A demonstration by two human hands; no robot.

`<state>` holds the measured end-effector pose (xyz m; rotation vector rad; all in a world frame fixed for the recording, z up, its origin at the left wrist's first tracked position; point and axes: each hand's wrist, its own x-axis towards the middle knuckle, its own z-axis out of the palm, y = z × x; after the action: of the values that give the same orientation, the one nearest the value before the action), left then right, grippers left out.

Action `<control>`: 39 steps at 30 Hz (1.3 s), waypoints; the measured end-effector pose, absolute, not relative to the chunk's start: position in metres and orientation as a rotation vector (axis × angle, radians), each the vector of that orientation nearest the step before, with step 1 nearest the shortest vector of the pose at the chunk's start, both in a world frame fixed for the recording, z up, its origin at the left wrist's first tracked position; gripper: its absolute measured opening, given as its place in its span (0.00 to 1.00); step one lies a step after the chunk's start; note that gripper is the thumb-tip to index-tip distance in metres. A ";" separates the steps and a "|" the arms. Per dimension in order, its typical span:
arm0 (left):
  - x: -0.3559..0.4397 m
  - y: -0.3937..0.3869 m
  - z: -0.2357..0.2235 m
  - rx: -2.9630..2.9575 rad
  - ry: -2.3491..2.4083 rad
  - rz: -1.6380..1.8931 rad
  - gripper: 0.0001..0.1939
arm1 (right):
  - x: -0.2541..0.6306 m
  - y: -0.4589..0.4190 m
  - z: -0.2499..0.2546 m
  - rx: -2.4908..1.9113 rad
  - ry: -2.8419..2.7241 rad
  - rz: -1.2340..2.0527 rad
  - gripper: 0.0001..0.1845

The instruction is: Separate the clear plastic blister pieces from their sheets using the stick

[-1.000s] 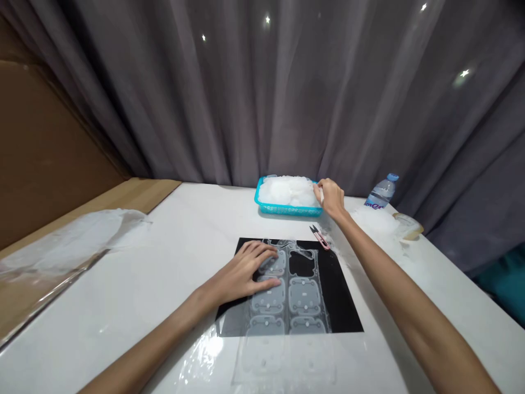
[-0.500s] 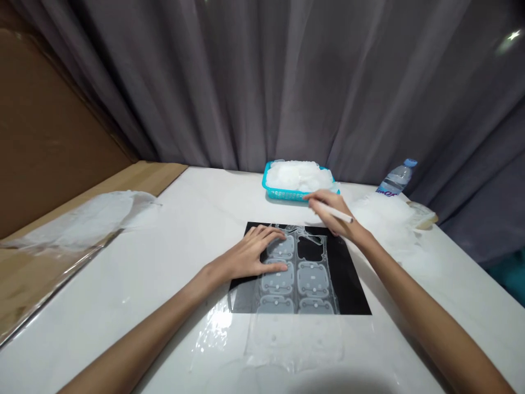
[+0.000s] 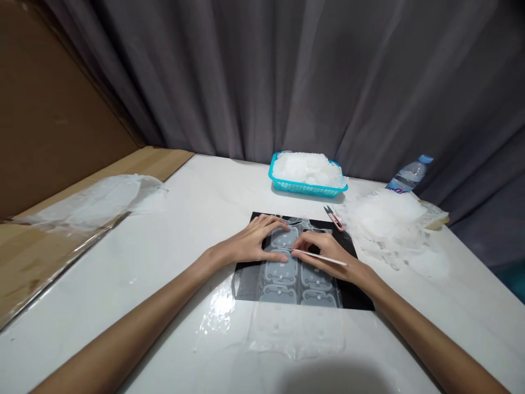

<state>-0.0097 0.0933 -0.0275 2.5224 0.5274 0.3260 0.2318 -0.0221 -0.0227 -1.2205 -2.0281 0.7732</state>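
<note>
A clear moulded sheet (image 3: 280,295) with rounded rectangular pieces lies partly on a black mat (image 3: 356,298) and partly on the white table. My left hand (image 3: 260,241) rests on the sheet's upper left part, fingers spread and thumb stretched out. Between the fingertips of my right hand (image 3: 328,251) is a thin white pen-like tool (image 3: 338,261), pinched with its tip at the sheet between the two columns of pieces. That hand partly covers the cut-out opening at the upper right. Thread snips (image 3: 334,219) with pink handles lie just beyond it.
A turquoise basket (image 3: 305,189) heaped with white translucent pieces stands at the back. To the right are a pile of clear scraps (image 3: 381,216), a tape roll (image 3: 437,216) and a water bottle (image 3: 410,175). Cardboard (image 3: 53,126) and a plastic bag (image 3: 110,200) occupy the left.
My right hand has come from the basket's right edge down to the sheet, bringing the white tool to it. My left hand stays on the sheet. The view has shifted slightly.
</note>
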 end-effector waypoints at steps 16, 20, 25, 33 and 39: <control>-0.007 0.094 -0.031 2.520 0.491 0.362 0.36 | 0.226 -0.021 -0.031 -1.111 -2.004 0.777 0.06; -0.007 0.094 -0.030 2.544 0.488 0.340 0.37 | 0.225 -0.022 -0.030 -1.135 -2.032 0.740 0.06; -0.008 0.093 -0.029 2.576 0.457 0.360 0.35 | 0.220 -0.022 -0.033 -1.098 -2.126 0.572 0.06; -0.007 0.091 -0.027 2.580 0.456 0.380 0.35 | 0.226 -0.029 -0.033 -1.078 -2.309 0.329 0.07; -0.007 0.092 -0.024 2.621 0.458 0.324 0.36 | 0.219 -0.026 -0.039 -1.071 -2.289 0.249 0.07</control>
<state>-0.0069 0.0923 -0.0244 2.6211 0.4576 0.3240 0.2192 -0.0256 -0.0392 -1.0714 -2.2892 0.2492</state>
